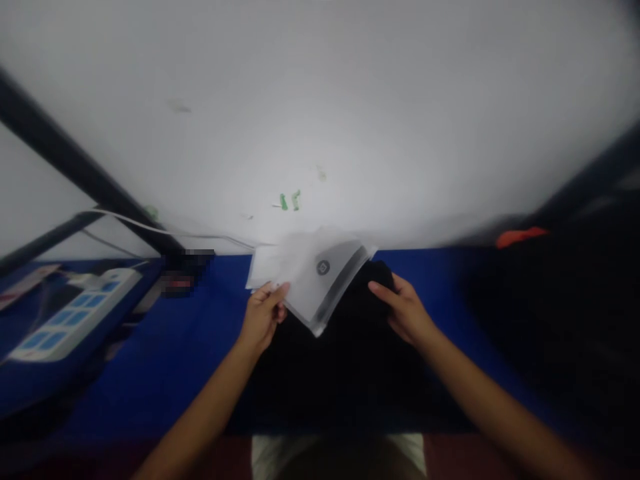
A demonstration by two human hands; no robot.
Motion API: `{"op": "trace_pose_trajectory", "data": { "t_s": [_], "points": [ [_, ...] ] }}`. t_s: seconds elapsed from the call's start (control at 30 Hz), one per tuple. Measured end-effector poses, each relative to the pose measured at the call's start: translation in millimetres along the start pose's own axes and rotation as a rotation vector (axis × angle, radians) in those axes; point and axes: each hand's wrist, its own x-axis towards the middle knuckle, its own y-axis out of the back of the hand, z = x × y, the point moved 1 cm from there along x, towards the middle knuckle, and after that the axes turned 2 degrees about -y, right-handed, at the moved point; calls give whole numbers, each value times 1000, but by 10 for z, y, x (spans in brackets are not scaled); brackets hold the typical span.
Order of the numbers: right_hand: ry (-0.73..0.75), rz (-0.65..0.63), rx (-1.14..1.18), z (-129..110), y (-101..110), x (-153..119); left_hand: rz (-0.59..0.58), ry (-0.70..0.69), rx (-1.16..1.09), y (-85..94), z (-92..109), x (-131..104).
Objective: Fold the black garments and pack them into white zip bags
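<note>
My left hand pinches the near left edge of a translucent plastic bag, which has a dark round mark on it and a slider along its right edge. To the right, my right hand grips the upper right part of a black cloth between thumb and fingers. The cloth spreads over the blue table beneath the bag and down toward the front edge. Behind my left hand, a white sheet or packet lies partly under the bag.
A white power strip with blue sockets is at the left. A white cable runs along the wall. Dark material fills the right side, with an orange item near the wall. Dark frame bars stand left and right.
</note>
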Motion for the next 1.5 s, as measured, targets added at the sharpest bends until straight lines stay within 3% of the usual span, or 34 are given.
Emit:
{"op": "trace_pose_trajectory", "data": {
  "t_s": [0.1, 0.27, 0.33, 0.47, 0.57, 0.7, 0.8, 0.9, 0.93, 1.0, 1.1, 1.17, 1.23, 1.3, 1.4, 1.5],
  "points": [
    [-10, -32, -13, 30, -29, 12, -12, 17, -130, -99, -46, -90],
    [14, -46, 0, 63, -34, 59, -304, 198, -16, -264, -95, -316],
    [10, -29, -5, 47, 14, 63, -319, 183, 41, -228, -60, -272],
    [-49, -52, -65, -4, 124, 9, -176, 24, 110, -8, 48, 58],
    [-141, -192, -102, -11, 163, -55, -60, -127, 242, 192, 94, 366],
    [-276, -353, -53, 38, 236, -100, 75, -268, 605, 437, 125, 689],
    [-334, -403, 51, 101, 346, -87, 239, -422, 812, 511, 158, 755],
    [-363, -438, 110, 163, 431, -54, 333, -711, 996, 357, 186, 570],
    [-373, -448, 110, 178, 440, -42, 271, -748, 1016, 255, 186, 462],
    [-389, -468, 94, 192, 424, -18, -16, -669, 913, 8, 173, 214],
    [-406, -492, 75, 198, 373, 9, -541, -243, 608, -354, 126, -131],
    [-418, -477, 89, 217, 381, 17, -697, 1, 464, -508, 89, -268],
    [-430, -399, 155, 255, 451, 10, -688, 132, 368, -574, 46, -301],
    [-433, -305, 236, 302, 565, -18, -603, 136, 351, -580, -3, -255],
    [-456, -245, 308, 355, 724, -88, -515, -49, 534, -550, -62, -141],
    [-475, -167, 259, 385, 801, -153, -547, -268, 876, -574, -97, -117]
  ]
}}
